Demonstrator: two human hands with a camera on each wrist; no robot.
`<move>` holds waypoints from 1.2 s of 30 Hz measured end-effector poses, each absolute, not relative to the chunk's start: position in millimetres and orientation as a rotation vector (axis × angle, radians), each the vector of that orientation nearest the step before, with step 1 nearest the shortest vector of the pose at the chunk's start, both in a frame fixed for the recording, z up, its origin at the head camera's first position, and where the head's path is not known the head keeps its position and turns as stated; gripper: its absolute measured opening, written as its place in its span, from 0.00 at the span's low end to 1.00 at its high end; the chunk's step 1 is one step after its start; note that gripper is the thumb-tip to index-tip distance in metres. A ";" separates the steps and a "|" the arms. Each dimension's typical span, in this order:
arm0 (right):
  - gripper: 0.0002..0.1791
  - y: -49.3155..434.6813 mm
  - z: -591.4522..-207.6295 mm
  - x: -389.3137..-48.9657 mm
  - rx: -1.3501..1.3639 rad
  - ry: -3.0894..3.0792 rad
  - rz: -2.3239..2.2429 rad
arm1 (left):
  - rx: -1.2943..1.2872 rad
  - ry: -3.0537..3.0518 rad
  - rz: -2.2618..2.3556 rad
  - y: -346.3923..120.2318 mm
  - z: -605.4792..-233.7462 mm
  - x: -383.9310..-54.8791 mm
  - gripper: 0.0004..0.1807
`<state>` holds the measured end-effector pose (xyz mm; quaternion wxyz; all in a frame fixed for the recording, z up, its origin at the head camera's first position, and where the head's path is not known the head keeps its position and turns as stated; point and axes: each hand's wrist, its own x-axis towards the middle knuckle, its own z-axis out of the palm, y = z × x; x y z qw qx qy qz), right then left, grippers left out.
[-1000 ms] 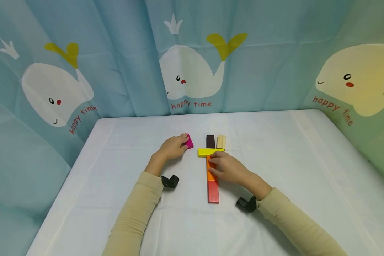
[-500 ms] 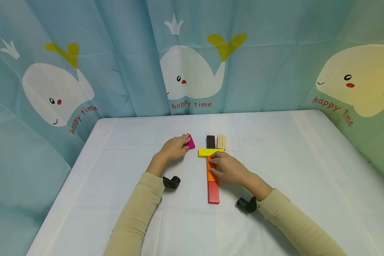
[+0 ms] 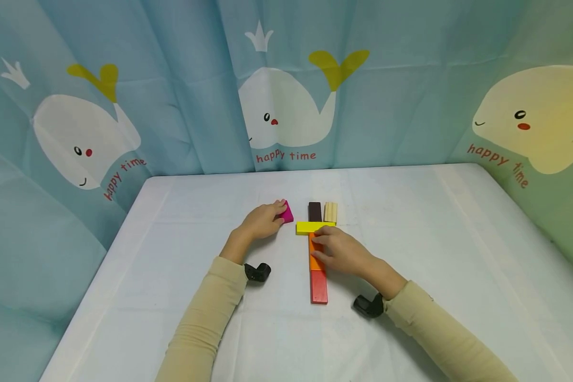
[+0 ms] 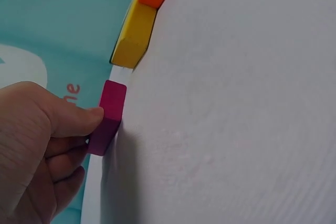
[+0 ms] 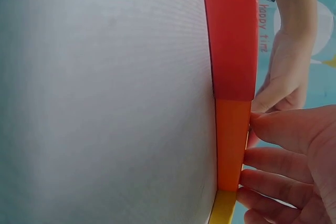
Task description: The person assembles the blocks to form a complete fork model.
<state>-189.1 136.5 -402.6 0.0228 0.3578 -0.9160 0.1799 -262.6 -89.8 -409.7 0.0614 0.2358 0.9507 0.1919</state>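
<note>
In the head view my left hand (image 3: 262,220) pinches a magenta wooden block (image 3: 287,212) with slanted sides, left of the other blocks. The left wrist view shows the thumb against the magenta block (image 4: 109,114), which is on the table and apart from the yellow block (image 4: 134,35). My right hand (image 3: 344,252) rests its fingertips on the orange block (image 3: 314,260) and by the yellow block (image 3: 305,228). From the right wrist, thumb and fingers touch the orange block (image 5: 233,145) without wrapping round it. A red block (image 3: 318,287) meets its near end.
Beyond the yellow crosspiece stand a dark brown block (image 3: 314,211) and a pale ridged block (image 3: 331,212), side by side. A white cloth covers the table (image 3: 410,212). A blue whale-print curtain (image 3: 196,106) hangs behind. Each wrist wears a black camera (image 3: 258,272).
My left hand has slid the magenta block a little to the right, closer to the yellow block. The right hand and the other blocks have kept their places.
</note>
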 end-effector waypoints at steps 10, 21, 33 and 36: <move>0.20 136.1 -402.2 -188.6 1.108 -2.838 0.550 | 0.716 2.873 0.586 -86.7 -410.5 -262.3 0.24; 0.19 136.5 -402.8 -188.8 1.115 -2.822 0.554 | 0.702 2.871 0.554 -85.3 -411.2 -262.5 0.25; 0.19 136.2 -402.8 -189.0 1.104 -2.841 0.559 | 0.759 2.857 0.591 -82.8 -412.0 -263.2 0.25; 0.19 136.2 -402.9 -189.1 1.101 -2.847 0.563 | 0.754 2.861 0.578 -82.4 -411.4 -262.8 0.25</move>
